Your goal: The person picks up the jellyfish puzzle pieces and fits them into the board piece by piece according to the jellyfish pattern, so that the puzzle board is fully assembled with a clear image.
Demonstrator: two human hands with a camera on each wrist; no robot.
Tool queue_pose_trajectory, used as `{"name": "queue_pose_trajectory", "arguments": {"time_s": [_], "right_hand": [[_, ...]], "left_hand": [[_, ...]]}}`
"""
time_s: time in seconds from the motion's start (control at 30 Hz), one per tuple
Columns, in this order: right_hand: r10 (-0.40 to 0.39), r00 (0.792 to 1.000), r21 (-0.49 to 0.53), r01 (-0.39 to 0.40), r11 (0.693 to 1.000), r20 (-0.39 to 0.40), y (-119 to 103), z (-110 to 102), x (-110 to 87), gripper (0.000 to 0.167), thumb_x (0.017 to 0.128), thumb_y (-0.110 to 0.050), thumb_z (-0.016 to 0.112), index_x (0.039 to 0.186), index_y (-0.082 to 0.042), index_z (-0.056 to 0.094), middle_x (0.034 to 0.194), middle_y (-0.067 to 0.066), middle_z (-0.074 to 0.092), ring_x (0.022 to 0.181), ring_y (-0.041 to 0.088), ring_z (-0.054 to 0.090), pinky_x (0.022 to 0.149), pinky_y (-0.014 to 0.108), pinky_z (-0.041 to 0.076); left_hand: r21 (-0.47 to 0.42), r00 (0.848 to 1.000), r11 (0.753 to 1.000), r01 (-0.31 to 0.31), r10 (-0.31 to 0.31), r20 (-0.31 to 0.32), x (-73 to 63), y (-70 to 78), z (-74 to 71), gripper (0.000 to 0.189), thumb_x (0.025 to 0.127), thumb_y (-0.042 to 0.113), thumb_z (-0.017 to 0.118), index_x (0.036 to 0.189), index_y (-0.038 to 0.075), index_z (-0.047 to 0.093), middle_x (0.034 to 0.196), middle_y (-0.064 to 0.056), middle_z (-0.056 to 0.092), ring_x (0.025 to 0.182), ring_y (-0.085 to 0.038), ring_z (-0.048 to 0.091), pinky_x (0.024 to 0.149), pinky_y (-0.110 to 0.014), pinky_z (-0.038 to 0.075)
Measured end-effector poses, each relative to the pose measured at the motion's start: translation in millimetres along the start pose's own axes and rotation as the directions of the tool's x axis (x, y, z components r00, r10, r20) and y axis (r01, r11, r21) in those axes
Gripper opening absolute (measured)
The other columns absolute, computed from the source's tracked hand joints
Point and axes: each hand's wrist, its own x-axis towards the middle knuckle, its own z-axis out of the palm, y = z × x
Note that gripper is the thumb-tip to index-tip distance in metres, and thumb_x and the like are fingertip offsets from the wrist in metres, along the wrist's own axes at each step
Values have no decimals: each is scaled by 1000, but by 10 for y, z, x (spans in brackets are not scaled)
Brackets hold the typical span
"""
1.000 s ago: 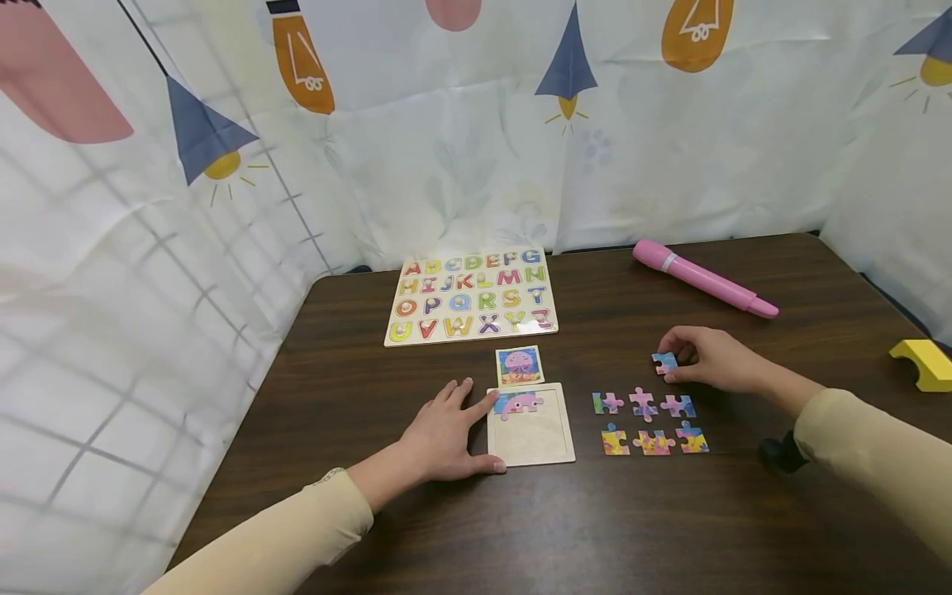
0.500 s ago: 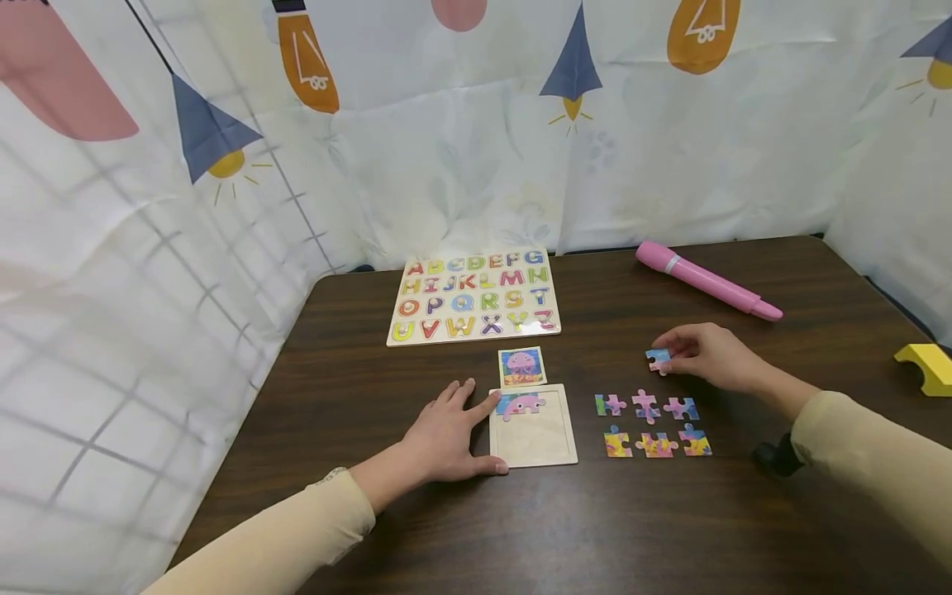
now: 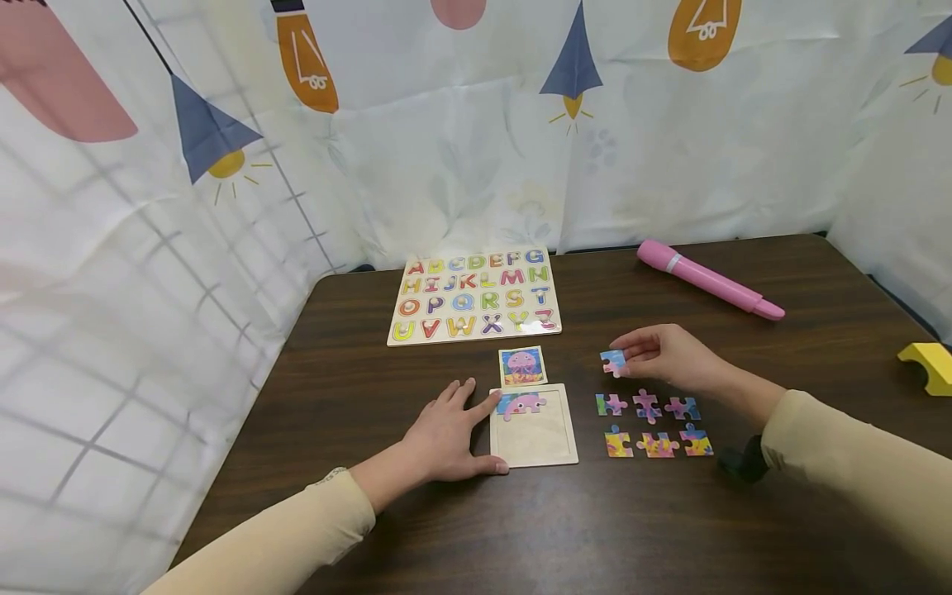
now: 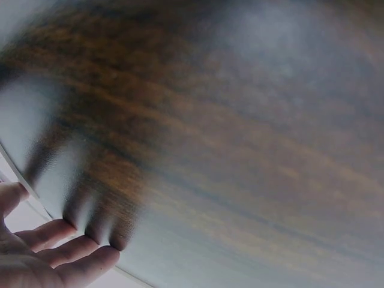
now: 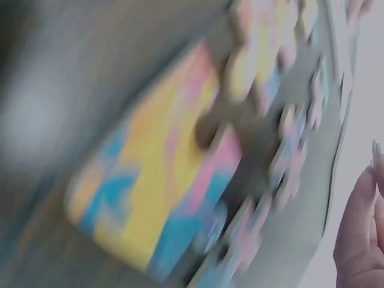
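My right hand (image 3: 665,355) pinches a blue and pink jigsaw piece (image 3: 613,362) between thumb and fingers, above the loose pieces in the head view. In the right wrist view that hand (image 5: 360,225) shows at the right edge, the piece seen nearly edge-on. My left hand (image 3: 445,434) lies with spread fingers at the left side of a wooden puzzle tray (image 3: 531,442), thumb and forefinger on its rim. Joined pieces (image 3: 521,403) with a pink creature's face fill the tray's upper left. Behind the tray lies a small jellyfish picture card (image 3: 522,366).
Two rows of loose jigsaw pieces (image 3: 647,406) lie right of the tray; a yellow corner piece (image 5: 162,174) looms large in the right wrist view. Farther back are an alphabet board (image 3: 473,296) and a pink marker-shaped stick (image 3: 710,279). A yellow arch block (image 3: 928,365) sits at far right.
My right hand has moved left with the pinched jigsaw piece, from above the right end of the loose rows toward the tray. My left hand has stayed at the tray.
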Motion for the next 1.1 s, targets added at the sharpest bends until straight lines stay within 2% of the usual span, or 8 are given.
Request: {"name": "queue_pose_trajectory", "arguments": {"time_s": [0.3,0.5,0.63,0.8,1.1], "right_hand": [[30,996,84,-37,996,80,-229,320,85,41,92,-15,77,127,3,67,109,14,73,93,18,67,79,24,58],[12,996,74,-19,997,89,-298,498,162,36,90,-11,79,121,4,70,99,11,74,86,16,67,76,23,58],[28,994,72,-36,997,108,-317,597,211,34,88,-10,81,117,4,72,94,9,72,79,14,65,73,23,57],[31,991,30,-35,999,127,-345,703,259,32,86,-10,82,114,3,74,90,8,71,77,14,61,69,25,55],[28,992,-71,-19,997,121,-399,785,310,28,84,-9,84,109,0,75,90,5,71,80,14,58,72,26,53]], "left_hand": [[0,1000,1000,1,-1,4,-4,5,-2,98,81,71,72,160,27,37,166,-20,29,153,-43,28,116,-61,37],[5,1000,1000,2,-2,-4,-5,-2,3,98,80,72,71,160,26,37,166,-20,29,153,-43,28,115,-61,38],[4,1000,1000,2,-2,-7,-2,-1,6,98,81,72,71,160,27,37,166,-20,30,153,-43,28,116,-61,38],[1,1000,1000,0,0,-9,-4,0,3,97,81,72,71,160,27,37,166,-20,30,153,-43,29,115,-61,38],[0,1000,1000,6,-6,-4,-4,-3,10,98,81,72,71,160,27,37,166,-20,29,154,-43,28,116,-61,37]]}}
